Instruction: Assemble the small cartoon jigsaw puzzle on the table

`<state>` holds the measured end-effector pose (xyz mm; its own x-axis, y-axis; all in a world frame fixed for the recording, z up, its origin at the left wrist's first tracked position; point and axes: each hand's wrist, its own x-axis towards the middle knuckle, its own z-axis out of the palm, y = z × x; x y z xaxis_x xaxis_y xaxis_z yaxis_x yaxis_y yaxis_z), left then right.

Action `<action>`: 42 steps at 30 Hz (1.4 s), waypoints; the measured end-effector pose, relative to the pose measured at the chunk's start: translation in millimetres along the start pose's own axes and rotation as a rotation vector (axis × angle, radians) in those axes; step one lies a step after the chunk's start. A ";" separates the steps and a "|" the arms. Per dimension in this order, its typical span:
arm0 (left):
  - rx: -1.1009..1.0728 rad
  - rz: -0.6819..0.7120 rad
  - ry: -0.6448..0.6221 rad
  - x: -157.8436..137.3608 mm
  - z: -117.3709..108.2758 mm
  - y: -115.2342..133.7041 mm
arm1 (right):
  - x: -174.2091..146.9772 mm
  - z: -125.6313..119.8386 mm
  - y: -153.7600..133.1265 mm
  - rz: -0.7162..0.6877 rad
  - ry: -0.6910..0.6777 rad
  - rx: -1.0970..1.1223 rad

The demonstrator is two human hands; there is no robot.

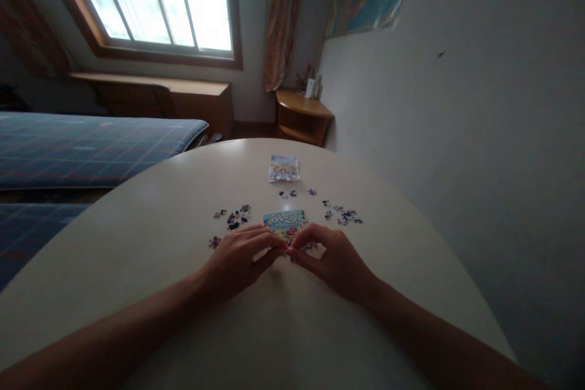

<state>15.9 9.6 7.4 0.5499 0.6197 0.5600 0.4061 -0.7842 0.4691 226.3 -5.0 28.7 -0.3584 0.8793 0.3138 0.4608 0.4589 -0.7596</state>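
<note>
Puzzle pieces (pixel 350 216) lie scattered on the white tabletop (pixel 183 195), left and right of a printed card (pixel 286 219) and between it and a packet (pixel 283 169), as your left hand (pixel 244 251) and right hand (pixel 337 259) meet at the card's near side, each grip pinched at thumb and fingertips; what they pinch is too small to tell.

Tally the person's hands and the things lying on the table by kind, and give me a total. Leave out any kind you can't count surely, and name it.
Left hand and right hand: 2
Packet: 1
Printed card: 1
Total: 4
Left out: puzzle pieces, too small and bunched.
</note>
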 end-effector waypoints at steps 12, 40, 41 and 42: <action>0.199 -0.211 0.085 -0.8 2.6 -12.3 | -8.9 5.0 10.1 -0.344 -0.310 -0.380; -0.156 -0.275 0.010 2.8 -1.7 4.0 | -4.5 5.2 -5.4 0.200 -0.129 0.390; -0.149 -0.274 0.013 2.7 -1.4 3.0 | -4.5 4.9 -5.3 0.186 -0.126 0.357; -0.142 -0.273 0.018 2.7 -1.2 2.2 | -4.4 4.5 -5.0 0.177 -0.121 0.325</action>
<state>17.4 9.5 10.7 0.4207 0.8084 0.4116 0.4304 -0.5773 0.6939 221.8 -11.7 28.5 -0.3986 0.9108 0.1073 0.2497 0.2204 -0.9429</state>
